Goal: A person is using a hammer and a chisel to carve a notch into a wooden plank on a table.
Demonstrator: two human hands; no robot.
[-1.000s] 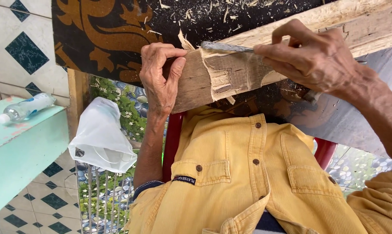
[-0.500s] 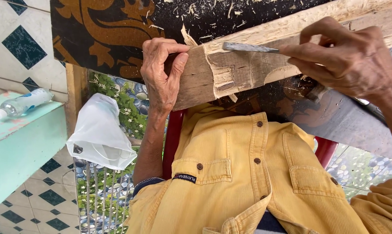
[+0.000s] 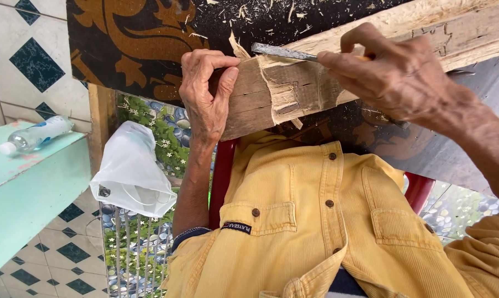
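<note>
Wooden beam (image 3: 293, 94): lay across the frame's top, its cut end wrapped by the left hand (image 3: 205, 94) at 9 o'clock. Chisel (image 3: 285, 52): pinched in the right hand (image 3: 393, 77) at 3 o'clock, blade flat on the beam's upper edge, tip just beside the left fingertips (image 3: 227, 60).

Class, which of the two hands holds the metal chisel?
The right hand, pinching the chisel; the left hand only grips the end of the wooden beam.

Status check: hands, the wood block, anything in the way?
Left hand grips wood block end. Right hand holds chisel, blade on block's top edge. Wood chips on dark cloth; nothing blocking.
</note>
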